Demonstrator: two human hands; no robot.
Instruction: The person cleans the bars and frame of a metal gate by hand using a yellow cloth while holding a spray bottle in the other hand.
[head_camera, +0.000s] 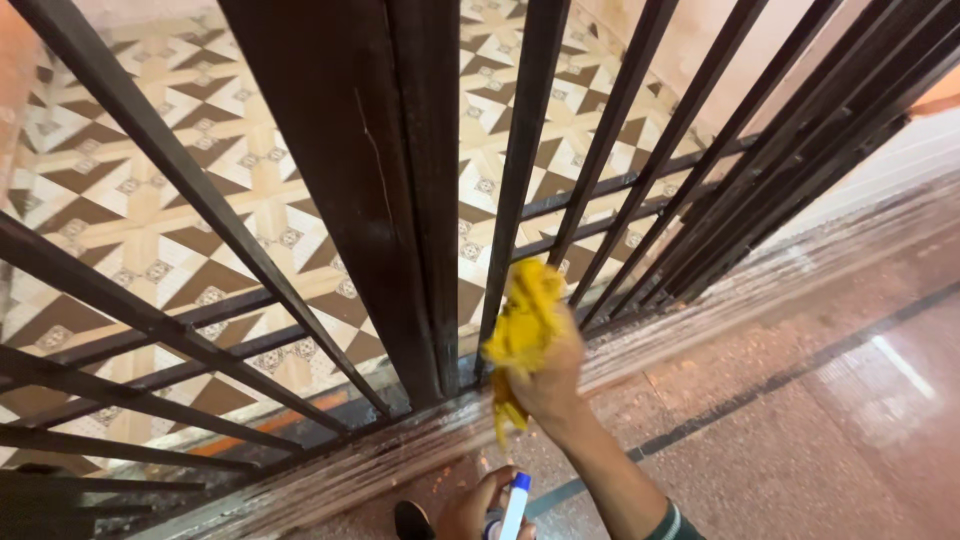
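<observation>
So the right hand (548, 385) has its fingers bunched tight around a yellow rag (523, 325), and the rag sticks out above the fingertips, pressed against 1 dark metal bar (515, 190) of the gate. The left hand (478, 510) sits low at the frame edge, fingers curled around a spray bottle (514, 508) with a blue and white top, just below the right wrist.

What I'd worry about: the loose tail of rag hanging under the fingers could snag where the bar meets the wet sill (420, 440). Also the sill looks streaky and damp, so drips onto the polished floor (800, 420) near the shoe (412, 520) could get slippery.
</observation>
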